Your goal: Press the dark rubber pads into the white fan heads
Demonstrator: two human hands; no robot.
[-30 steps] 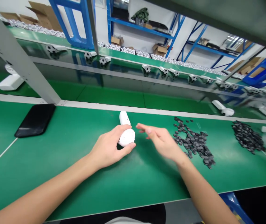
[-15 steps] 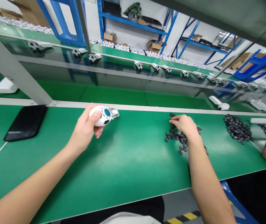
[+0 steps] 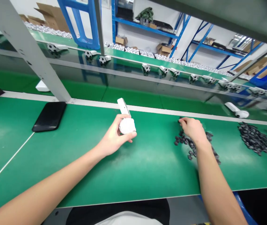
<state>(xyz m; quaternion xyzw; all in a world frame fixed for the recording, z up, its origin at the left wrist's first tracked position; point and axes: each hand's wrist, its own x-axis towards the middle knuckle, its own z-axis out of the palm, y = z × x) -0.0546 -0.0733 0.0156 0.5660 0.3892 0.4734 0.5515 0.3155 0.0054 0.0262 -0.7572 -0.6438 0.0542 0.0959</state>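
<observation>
Blue steel shelving (image 3: 147, 23) holding cardboard boxes (image 3: 163, 48) stands beyond a long assembly bench, and a grey steel upright (image 3: 33, 47) rises at its left. A raised shelf of clear panel (image 3: 133, 76) runs behind the bench's green work surface (image 3: 81, 178), carrying a row of white devices with football-patterned ends (image 3: 146, 67). On the green surface, a flat black tablet-like slab (image 3: 49, 116) lies to the left, and two heaps of small black hexagonal pieces lie to the right: the nearer heap (image 3: 193, 145) and the farther heap (image 3: 254, 138). The left hand (image 3: 113, 136) curls around the round head of a white plastic device (image 3: 126, 125), thumb and fingers gripping it, with its narrow stem pointing up and away. The right hand (image 3: 193, 128) is bunched, its fingertips (image 3: 182, 122) down at the top of the nearer heap; whether they pinch a piece is hidden.
</observation>
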